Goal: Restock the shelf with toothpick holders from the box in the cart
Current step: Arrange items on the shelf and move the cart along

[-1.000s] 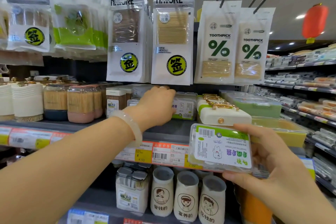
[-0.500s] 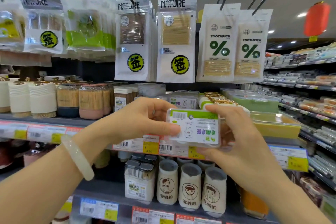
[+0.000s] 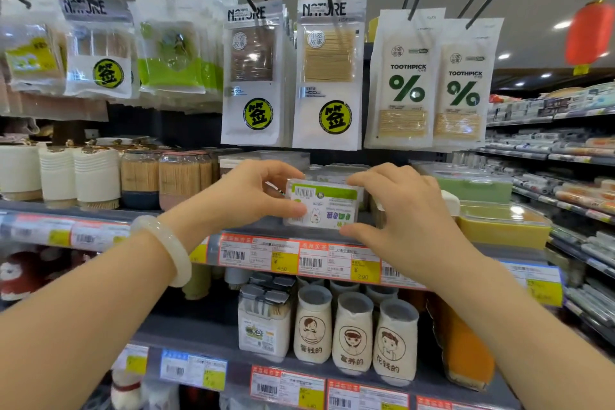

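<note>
While held between both hands, sits at the front of the middle shelf, label facing outward: a clear toothpick holder with a green-and-white label and barcode. Left hand clamped on its left end, thumb across the lower left corner of the label, fingers curled over the top. Right hand clamped on the right end, thumb under the lower edge, fingers over the top edge. A pale bangle around the left wrist. More clear boxes just behind the holder. Toothpick jars further left on the same shelf; a green lidded box and a yellow box to the right. Hanging above, toothpick packets. Along the shelf edge below, price tags; beneath them, three cream jars with cartoon faces.
</note>
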`<state>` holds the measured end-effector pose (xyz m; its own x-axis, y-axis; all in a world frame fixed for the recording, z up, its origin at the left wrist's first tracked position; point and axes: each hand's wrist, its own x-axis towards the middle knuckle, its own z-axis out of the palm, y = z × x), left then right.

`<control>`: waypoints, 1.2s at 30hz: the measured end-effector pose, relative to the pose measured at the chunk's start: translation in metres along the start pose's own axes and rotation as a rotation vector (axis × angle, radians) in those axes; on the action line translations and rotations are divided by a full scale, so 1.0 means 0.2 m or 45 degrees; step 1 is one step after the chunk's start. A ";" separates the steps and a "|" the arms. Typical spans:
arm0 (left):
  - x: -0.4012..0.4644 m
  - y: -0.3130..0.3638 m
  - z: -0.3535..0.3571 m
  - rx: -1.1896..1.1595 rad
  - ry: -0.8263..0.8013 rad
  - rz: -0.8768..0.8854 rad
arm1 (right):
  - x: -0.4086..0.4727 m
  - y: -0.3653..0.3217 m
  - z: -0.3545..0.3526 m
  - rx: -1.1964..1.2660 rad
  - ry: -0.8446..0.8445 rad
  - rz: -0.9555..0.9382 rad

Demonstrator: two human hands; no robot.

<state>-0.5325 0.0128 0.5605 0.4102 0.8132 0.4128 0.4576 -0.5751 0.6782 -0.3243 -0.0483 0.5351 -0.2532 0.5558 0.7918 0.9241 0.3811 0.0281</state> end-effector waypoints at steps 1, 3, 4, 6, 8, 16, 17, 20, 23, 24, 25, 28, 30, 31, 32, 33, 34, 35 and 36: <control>0.00 -0.01 0.01 0.019 0.002 -0.011 | -0.01 0.02 0.01 0.007 0.008 0.009; 0.00 -0.02 0.03 0.058 0.026 -0.012 | -0.06 0.06 0.03 0.024 0.121 -0.006; 0.00 -0.02 0.03 0.084 0.049 -0.002 | -0.10 0.07 0.04 0.033 0.205 -0.026; 0.01 -0.02 0.04 0.148 0.091 0.021 | -0.20 0.10 0.07 0.030 0.339 -0.104; 0.02 -0.02 0.05 0.207 0.112 0.041 | -0.27 0.13 0.10 0.006 0.387 -0.174; 0.05 0.03 0.09 0.734 0.196 0.146 | -0.35 0.19 0.19 -0.076 0.419 -0.273; 0.06 0.03 0.09 0.795 0.202 0.161 | -0.35 0.19 0.20 -0.083 0.428 -0.276; 0.08 0.03 0.11 0.911 0.214 0.187 | -0.35 0.19 0.20 -0.094 0.448 -0.282; 0.10 0.04 0.12 0.998 0.218 0.199 | -0.35 0.19 0.20 -0.100 0.447 -0.278; 0.11 0.05 0.13 1.047 0.215 0.195 | -0.35 0.19 0.21 -0.101 0.445 -0.278; 0.12 0.06 0.14 1.103 0.210 0.190 | -0.35 0.20 0.21 -0.103 0.446 -0.279; 0.17 0.08 0.16 1.232 0.196 0.179 | -0.35 0.20 0.21 -0.105 0.456 -0.283; 0.20 0.09 0.17 1.271 0.186 0.168 | -0.34 0.20 0.21 -0.102 0.468 -0.284; 0.22 0.09 0.18 1.284 0.183 0.158 | -0.34 0.20 0.21 -0.105 0.473 -0.286; 0.23 0.09 0.18 1.293 0.181 0.147 | -0.34 0.20 0.21 -0.109 0.477 -0.290; 0.25 0.09 0.19 1.299 0.180 0.136 | -0.34 0.20 0.21 -0.115 0.481 -0.295; 0.26 0.09 0.19 1.303 0.180 0.128 | -0.34 0.20 0.21 -0.120 0.485 -0.298; 0.27 0.08 0.19 1.309 0.178 0.123 | -0.34 0.20 0.21 -0.123 0.490 -0.302; 0.28 0.08 0.19 1.315 0.176 0.119 | -0.34 0.20 0.21 -0.124 0.497 -0.306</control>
<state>-0.4715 0.0464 0.5710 0.4143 0.7274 0.5470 0.9070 -0.3794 -0.1825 -0.2814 -0.0393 0.4573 -0.3545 0.1338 0.9254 0.8796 0.3834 0.2816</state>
